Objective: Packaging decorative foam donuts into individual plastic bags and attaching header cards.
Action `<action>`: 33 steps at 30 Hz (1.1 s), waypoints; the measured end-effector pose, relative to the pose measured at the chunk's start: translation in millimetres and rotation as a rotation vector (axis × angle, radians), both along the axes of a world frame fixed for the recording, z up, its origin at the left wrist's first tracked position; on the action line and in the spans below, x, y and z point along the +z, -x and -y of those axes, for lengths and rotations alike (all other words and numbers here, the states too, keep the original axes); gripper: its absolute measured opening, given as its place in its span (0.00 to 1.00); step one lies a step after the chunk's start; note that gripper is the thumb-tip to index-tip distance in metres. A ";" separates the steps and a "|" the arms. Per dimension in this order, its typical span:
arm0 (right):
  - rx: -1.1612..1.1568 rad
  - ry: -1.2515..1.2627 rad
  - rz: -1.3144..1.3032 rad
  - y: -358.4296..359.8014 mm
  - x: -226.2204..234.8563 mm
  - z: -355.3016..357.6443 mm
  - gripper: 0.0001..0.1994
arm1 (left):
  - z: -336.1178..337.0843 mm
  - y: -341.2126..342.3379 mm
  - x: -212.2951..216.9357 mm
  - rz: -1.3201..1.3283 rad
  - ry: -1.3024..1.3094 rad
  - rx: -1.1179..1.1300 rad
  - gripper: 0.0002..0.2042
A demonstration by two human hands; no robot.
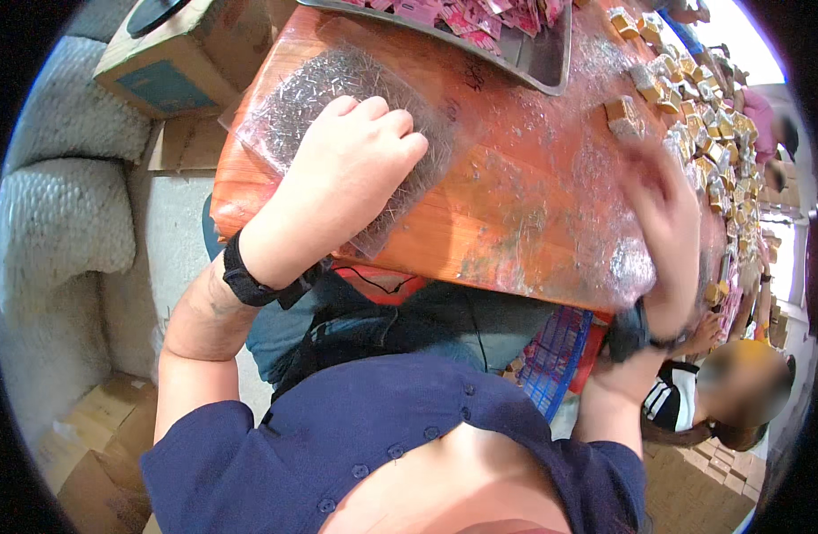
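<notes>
My left hand (360, 151) is curled with its knuckles up, over a flat clear plastic bag (289, 89) full of small thin metal pins. Its fingertips are hidden, so whatever they may pinch does not show. My right hand (672, 222) is at the table's right side, smeared by motion, and its fingers cannot be read. Beside its palm is a crumpled, shiny clear plastic bundle (631, 267); whether the hand touches it is unclear. Both wrists wear dark bands.
A metal tray (551, 76) of pink cards stands at the far edge of the orange wooden table (507, 214). Many small gold-and-white boxes (667, 89) spread along the right. A blue basket (551, 356) is below the table; a cardboard box (182, 62) stands left. Other people sit at right.
</notes>
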State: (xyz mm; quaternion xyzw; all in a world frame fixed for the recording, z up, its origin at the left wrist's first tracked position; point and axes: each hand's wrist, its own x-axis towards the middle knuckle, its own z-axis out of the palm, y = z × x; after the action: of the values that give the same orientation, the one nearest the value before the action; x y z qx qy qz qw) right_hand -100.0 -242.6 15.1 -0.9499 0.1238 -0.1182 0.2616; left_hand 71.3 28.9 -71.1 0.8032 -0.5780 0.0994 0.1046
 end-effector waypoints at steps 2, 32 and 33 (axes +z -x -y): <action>0.100 -0.014 0.117 -77.0 -16.8 7.3 0.18 | -5.6 2.0 1.1 0.003 0.031 0.016 0.05; 0.119 -1.370 0.244 -67.2 -49.5 -96.3 0.06 | 11.2 16.8 20.7 -1.190 0.953 0.072 0.08; 0.114 -1.390 0.252 -59.7 -47.0 -102.6 0.06 | 12.2 19.9 20.4 -1.170 0.978 0.049 0.07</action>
State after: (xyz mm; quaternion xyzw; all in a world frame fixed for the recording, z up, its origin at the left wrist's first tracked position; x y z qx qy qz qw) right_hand -40.3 -140.0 -32.0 -0.5471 0.0896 -0.1070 0.8254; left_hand 51.3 16.7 -50.6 0.5997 -0.3002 -0.0954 0.7356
